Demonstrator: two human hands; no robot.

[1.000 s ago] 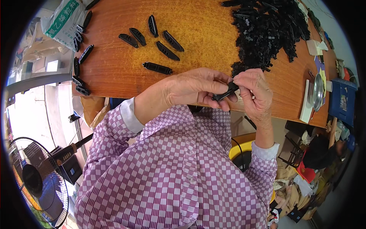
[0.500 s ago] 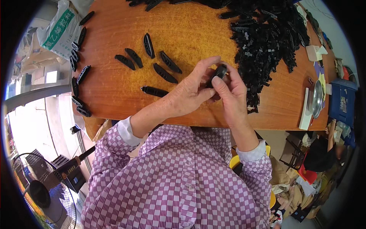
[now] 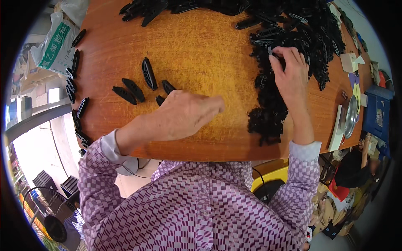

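Pc [image 3: 269, 51], grey, at R hand [image 3: 292, 72] fingers; L hand [image 3: 188, 112] fingers curled, can't tell grips.

On the brown wooden table [image 3: 201, 50], a heap of black plastic pieces [image 3: 268, 100] lies right. Slim black plastic parts [image 3: 149, 74] lie centre-left; similar parts [image 3: 83, 107] line the left edge beside a white plastic sack [image 3: 54, 49].

The pieces [image 3: 149, 74] are black, the table [image 3: 209, 54] brown with a yellowish middle, the shirt [image 3: 180, 209] purple-and-white checked.
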